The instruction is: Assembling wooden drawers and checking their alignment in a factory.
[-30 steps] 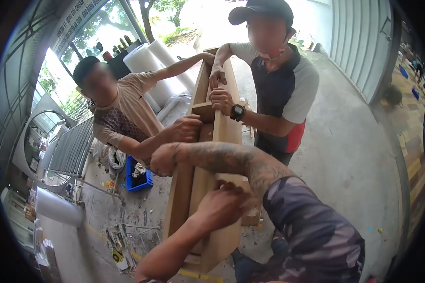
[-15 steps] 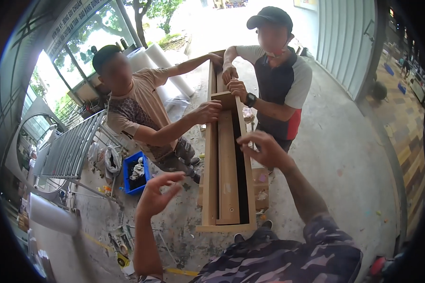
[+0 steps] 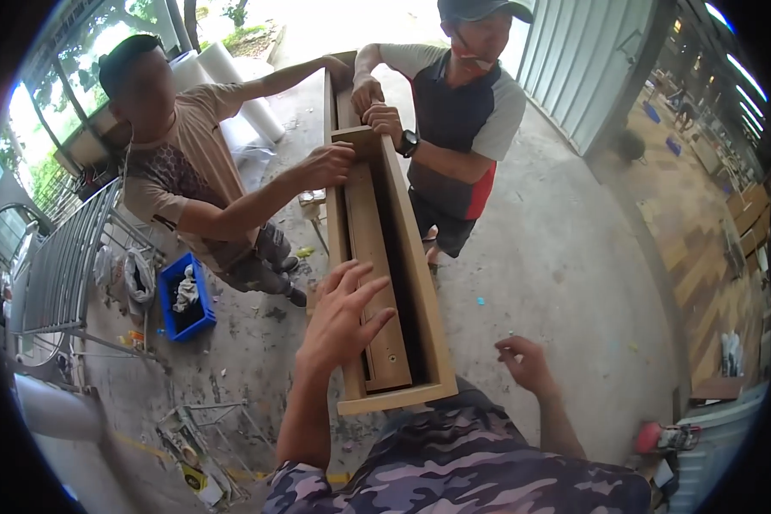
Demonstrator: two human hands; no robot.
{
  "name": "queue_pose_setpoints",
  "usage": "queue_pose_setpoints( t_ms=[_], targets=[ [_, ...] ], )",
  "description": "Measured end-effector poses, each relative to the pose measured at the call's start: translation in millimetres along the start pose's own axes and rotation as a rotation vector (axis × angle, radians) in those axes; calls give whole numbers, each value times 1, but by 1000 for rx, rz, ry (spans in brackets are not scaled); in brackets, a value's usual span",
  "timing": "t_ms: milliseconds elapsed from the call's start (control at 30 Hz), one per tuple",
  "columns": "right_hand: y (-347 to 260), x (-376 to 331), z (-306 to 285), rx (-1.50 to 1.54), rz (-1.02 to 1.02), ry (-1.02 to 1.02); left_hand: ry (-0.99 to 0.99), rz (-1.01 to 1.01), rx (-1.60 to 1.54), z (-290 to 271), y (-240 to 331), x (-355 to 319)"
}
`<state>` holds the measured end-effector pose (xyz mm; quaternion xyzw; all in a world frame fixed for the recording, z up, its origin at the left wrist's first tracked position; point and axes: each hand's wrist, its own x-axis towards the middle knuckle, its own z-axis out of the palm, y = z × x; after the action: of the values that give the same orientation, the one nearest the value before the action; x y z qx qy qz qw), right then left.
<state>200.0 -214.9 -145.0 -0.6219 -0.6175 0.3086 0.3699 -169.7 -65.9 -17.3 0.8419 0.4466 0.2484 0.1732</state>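
Hands apart! Left hand (image 3: 345,315) splayed over the long wooden box (image 3: 398,400); right hand (image 3: 527,364) hung half-curled beside, its grip impossible to tell.

Dark purple-pink camouflage shirt (image 3: 454,467)

Grey concrete floor (image 3: 557,360), stained, blue plastic crate (image 3: 192,331) on it, white bag (image 3: 140,283) just beside, small teal scrap (image 3: 481,301), white rolls (image 3: 255,103) standing.
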Motion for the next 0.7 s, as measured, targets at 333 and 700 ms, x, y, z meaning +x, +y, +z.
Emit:
queue_pose_setpoints(
  t_ms=[333,700],
  targets=[
    [-63,130,-51,117,-589,-120,-351,-155,421,11,60,14],
    [267,160,-18,17,-47,-221,-330,-406,332,13,77,76]
  ],
)
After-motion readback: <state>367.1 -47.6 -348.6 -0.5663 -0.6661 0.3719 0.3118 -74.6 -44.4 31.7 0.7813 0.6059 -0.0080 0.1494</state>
